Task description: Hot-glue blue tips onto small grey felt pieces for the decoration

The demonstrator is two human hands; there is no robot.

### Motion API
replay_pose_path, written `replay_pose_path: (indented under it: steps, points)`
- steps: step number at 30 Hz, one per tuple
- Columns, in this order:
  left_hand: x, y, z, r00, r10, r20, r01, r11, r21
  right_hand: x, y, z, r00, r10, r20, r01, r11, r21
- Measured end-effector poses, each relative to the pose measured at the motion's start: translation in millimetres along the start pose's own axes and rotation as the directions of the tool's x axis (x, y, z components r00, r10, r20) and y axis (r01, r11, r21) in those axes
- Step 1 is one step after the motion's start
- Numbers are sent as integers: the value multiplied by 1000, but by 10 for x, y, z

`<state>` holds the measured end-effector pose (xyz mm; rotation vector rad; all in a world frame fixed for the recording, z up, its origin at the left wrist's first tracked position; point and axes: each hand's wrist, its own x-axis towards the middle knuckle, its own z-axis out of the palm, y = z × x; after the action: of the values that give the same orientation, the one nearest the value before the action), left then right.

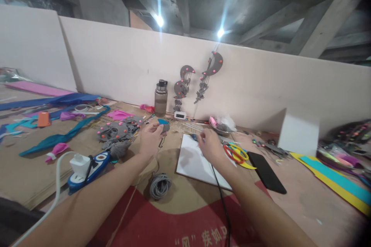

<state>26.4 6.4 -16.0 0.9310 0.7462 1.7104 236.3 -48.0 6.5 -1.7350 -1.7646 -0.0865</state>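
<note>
Fingers of the left hand (150,137) pinch a small grey-blue piece (162,124), lifted off the worktop (304,200); at three o'clock, the right hand (210,144) grips a corded tool (194,137) over white board (191,162).

2 ceiling lamps (159,20) shine above and behind the hands, with long streaks of glare going up and down. The ceiling is dim, the table under the hands is evenly lit. Soft shadows fall toward the person, below the hands. The edges bend, the right corners are dark, details are slightly blurred.
</note>
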Motion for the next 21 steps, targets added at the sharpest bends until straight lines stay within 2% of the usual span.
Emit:
replay_pose_path:
  steps: [2, 3, 5, 8, 10, 11, 13, 16, 21]
  points:
    - [-23, -17, -5, 996, 67, 54, -72, 994, 88, -15, -276, 122, 999, -33, 30, 21, 942, 336]
    - [-37, -17, -12, 990, 105, 90, -117, 983, 143, -15, -411, 207, 999, -11, 45, -13, 866, 499]
    - [-61, 2, -31, 970, 185, 161, -223, 937, 267, -3, -646, 389, 993, 30, 113, -102, 694, 713]
    - [-78, 56, -53, 942, 270, 201, -330, 853, 404, 35, -864, 586, 966, 124, 226, -258, 437, 862]
    - [-74, 89, -49, 948, 261, 183, -314, 862, 398, 59, -910, 636, 940, 120, 319, -341, 303, 890]
    - [-70, 101, -39, 959, 231, 165, -276, 893, 355, 70, -907, 642, 935, 108, 337, -354, 276, 894]
    - [-65, 117, -8, 987, 113, 111, -133, 972, 195, 89, -864, 632, 946, 99, 308, -323, 308, 895]
    - [-75, 136, 43, 994, -72, 79, 70, 997, 33, 113, -769, 604, 977, 106, 184, -212, 445, 870]
    - [-113, 160, 78, 982, -175, 66, 174, 984, 20, 139, -689, 559, 995, 103, 2, -68, 636, 768]
